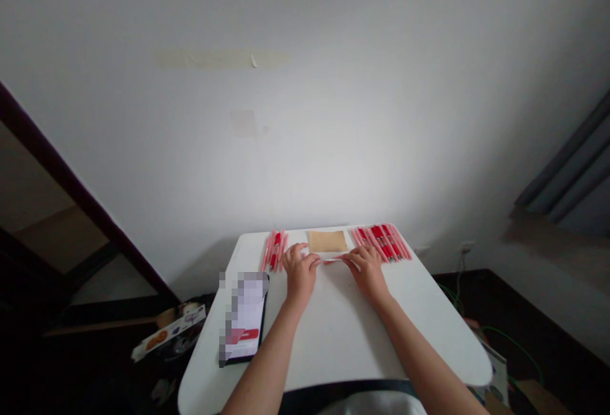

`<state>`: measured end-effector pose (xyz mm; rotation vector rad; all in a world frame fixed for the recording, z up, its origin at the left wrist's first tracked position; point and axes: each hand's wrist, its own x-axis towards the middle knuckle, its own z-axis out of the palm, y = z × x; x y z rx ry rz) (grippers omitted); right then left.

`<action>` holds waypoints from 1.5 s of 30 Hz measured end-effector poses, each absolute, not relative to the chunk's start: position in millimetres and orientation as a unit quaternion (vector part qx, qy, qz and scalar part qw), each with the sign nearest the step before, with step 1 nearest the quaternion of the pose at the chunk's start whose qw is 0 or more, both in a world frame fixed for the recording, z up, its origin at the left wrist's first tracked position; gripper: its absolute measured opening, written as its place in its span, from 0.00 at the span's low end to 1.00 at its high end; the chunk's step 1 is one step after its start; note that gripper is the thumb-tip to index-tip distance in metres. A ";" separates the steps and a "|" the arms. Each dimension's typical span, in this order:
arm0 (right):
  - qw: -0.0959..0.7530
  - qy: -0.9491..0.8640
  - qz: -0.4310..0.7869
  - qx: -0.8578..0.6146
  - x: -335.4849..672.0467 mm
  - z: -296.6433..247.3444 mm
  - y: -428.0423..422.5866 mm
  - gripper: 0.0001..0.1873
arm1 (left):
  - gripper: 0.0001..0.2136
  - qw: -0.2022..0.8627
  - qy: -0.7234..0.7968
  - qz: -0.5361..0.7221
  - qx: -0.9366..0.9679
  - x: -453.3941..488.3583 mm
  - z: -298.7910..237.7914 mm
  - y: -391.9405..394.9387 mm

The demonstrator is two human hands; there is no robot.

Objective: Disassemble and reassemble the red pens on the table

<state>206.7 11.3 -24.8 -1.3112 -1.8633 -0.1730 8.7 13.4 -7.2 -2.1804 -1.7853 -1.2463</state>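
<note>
Red pen (pixel 333 260) is pinched at its ends between my left hand (pixel 299 272) and right hand (pixel 368 270). Any print is too small to read, and the tablet (pixel 245 319) screen is blurred.

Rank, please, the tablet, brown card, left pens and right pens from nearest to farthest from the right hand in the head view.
1. Right pens, just beyond the right hand.
2. Brown card, centre back.
3. Left pens, back left.
4. Tablet, near left.

No text can be read: the tablet (pixel 245 319) screen is blurred, the floor box (pixel 166 333) print too small
</note>
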 end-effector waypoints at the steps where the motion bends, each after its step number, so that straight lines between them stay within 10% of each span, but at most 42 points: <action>1: 0.416 -0.743 -0.066 -0.521 206.4 -24.6 11.1 0.10 | 0.05 0.030 -0.577 -0.404 -0.709 8.9 -7.2 13.3; 45: 0.448 -0.723 -0.047 -0.524 211.7 -30.3 16.4 0.12 | 0.07 0.052 -0.606 -0.405 -0.683 4.7 -15.5 18.2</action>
